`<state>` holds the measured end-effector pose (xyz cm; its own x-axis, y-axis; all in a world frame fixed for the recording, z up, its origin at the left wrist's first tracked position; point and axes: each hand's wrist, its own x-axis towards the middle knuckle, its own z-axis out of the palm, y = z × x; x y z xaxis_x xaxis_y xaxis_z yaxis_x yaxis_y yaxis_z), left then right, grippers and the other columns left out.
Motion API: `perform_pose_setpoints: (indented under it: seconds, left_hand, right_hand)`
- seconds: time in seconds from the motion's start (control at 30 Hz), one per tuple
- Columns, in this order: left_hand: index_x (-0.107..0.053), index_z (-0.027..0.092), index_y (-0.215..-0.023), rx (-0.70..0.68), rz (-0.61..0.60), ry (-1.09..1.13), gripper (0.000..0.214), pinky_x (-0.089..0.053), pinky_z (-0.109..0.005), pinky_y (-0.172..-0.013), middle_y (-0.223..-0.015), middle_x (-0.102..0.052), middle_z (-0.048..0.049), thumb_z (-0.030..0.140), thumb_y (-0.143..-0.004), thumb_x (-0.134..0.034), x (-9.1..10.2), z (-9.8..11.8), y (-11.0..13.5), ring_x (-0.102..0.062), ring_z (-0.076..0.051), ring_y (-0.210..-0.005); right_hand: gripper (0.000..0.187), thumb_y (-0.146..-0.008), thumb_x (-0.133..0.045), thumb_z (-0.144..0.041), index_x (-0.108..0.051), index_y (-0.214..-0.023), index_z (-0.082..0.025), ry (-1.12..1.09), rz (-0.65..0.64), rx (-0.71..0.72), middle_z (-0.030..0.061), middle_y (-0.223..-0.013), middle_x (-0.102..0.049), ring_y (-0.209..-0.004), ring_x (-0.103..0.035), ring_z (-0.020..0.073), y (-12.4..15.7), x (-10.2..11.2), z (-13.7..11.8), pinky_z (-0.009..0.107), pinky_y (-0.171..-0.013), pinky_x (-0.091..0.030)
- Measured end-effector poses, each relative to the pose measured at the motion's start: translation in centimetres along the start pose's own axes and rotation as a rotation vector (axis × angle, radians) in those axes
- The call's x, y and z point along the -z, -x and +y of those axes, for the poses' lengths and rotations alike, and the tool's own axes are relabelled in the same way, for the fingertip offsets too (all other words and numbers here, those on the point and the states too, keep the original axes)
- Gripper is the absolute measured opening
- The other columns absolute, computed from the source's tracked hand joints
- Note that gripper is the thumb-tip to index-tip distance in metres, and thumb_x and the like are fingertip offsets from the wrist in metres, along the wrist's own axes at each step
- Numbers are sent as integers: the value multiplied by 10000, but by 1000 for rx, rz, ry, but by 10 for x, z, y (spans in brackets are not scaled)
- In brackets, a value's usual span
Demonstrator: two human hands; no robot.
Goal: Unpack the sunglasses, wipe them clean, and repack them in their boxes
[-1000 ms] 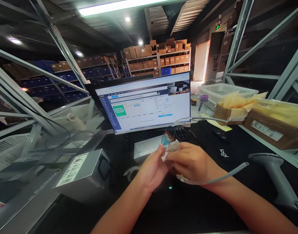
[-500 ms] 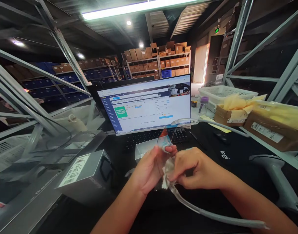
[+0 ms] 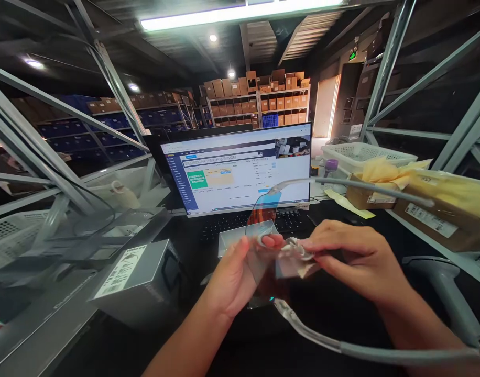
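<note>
A pair of tinted glasses (image 3: 265, 207) is held up in front of me, its long grey temples stretching off to the right. My left hand (image 3: 232, 280) grips it from the left, with fingertips around the middle of the frame. Between the thumb and fingers of my right hand (image 3: 353, 256) is a crumpled whitish cloth or tissue (image 3: 298, 247), close against the lower lens. Part of the frame is hidden behind my left fingers. Behind the hands stands an open whitish box (image 3: 228, 238). To the left is a grey box (image 3: 133, 280) with a white label.
A monitor (image 3: 240, 173) and keyboard (image 3: 212, 225) stand behind the hands. On the right are a handheld scanner (image 3: 444, 285), cardboard boxes (image 3: 432, 220) with yellow packing, and a white basket (image 3: 366, 152). Metal rack posts (image 3: 118, 89) rise at the left.
My right hand has moved right with the crumpled cloth or tissue, uncovering more of the lower lens. The glasses have turned slightly, and their temples reach farther right. My left hand keeps its hold.
</note>
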<state>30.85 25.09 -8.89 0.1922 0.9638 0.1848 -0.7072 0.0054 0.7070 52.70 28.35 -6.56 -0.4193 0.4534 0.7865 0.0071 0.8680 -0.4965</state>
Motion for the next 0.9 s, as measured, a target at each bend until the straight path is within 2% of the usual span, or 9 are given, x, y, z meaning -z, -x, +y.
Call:
perform_pose_setpoints:
  seconds: [0.07, 0.17, 0.23, 0.37, 0.47, 0.6, 0.67, 0.77, 0.9]
  left_hand:
    - [-782, 101, -852, 7, 4, 10, 351, -547, -308, -934, -1017, -766, -102, 446, -788, -807, -1, 0, 0, -701, -215, -970]
    - [-776, 111, -859, 7, 44, 48, 343, -554, -302, -914, -1059, -755, -93, 441, -777, -817, -1, 1, -1, -693, -214, -996]
    - [-771, 110, -866, 13, 68, 58, 354, -551, -306, -920, -1069, -748, -94, 448, -773, -818, 0, 3, -1, -689, -214, -1002]
    - [-764, 104, -881, 53, 78, 57, 359, -557, -307, -901, -1045, -746, -105, 445, -781, -813, 3, 3, -4, -692, -223, -1000]
    - [-765, 116, -854, 78, 84, 71, 312, -568, -276, -869, -1021, -752, -95, 413, -777, -824, 5, -2, -7, -694, -207, -998]
    - [-764, 97, -893, 111, 91, 43, 359, -591, -284, -795, -1026, -748, -95, 427, -767, -828, 6, -2, -8, -699, -192, -906]
    - [-765, 99, -897, 120, 88, 54, 361, -589, -275, -774, -1016, -745, -91, 428, -763, -831, 4, 0, -8, -694, -197, -928]
    - [-765, 101, -881, 117, 72, 88, 338, -575, -298, -873, -1000, -740, -84, 409, -763, -838, 2, 2, -6, -679, -199, -996]
    - [-763, 111, -828, 104, 46, 69, 326, -507, -440, -1042, -1009, -736, -89, 427, -776, -822, 0, 0, -2, -675, -232, -1028]
  right_hand:
    - [374, -845, -630, -10, -738, -1109, -252, 116, 75, 154, 25, -905, -790, -818, -713, 170, 2, -18, 3, 307, -725, -598]
    - [429, -848, -639, 7, -670, -1231, -183, 277, 42, 387, 81, -1099, -780, -995, -722, 192, 5, -44, 12, 353, -890, -600]
    - [421, -870, -610, 12, -654, -1250, -165, 258, 54, 397, 96, -1125, -771, -1040, -715, 191, 6, -54, 16, 347, -916, -596]
    - [353, -904, -554, -11, -712, -1138, -223, 114, 80, 199, 45, -960, -790, -883, -712, 174, 4, -57, 18, 319, -779, -607]
    - [299, -893, -551, -35, -738, -1043, -213, 76, 76, 77, 48, -856, -769, -810, -694, 181, 5, -56, 17, 318, -722, -585]
    - [209, -861, -580, -54, -734, -890, -192, -74, 63, -83, 49, -815, -741, -756, -688, 163, 7, -57, 13, 292, -703, -563]
    - [175, -862, -607, -73, -739, -870, -188, -157, -14, -147, 43, -793, -730, -723, -680, 151, 8, -56, 9, 278, -685, -551]
    - [126, -883, -650, -126, -762, -867, -181, -314, -174, -256, 50, -805, -724, -725, -669, 151, 6, -46, 3, 278, -674, -545]
    - [89, -887, -706, -203, -770, -862, -148, -619, -381, -365, 59, -785, -712, -728, -668, 151, 3, -23, 6, 260, -642, -538]
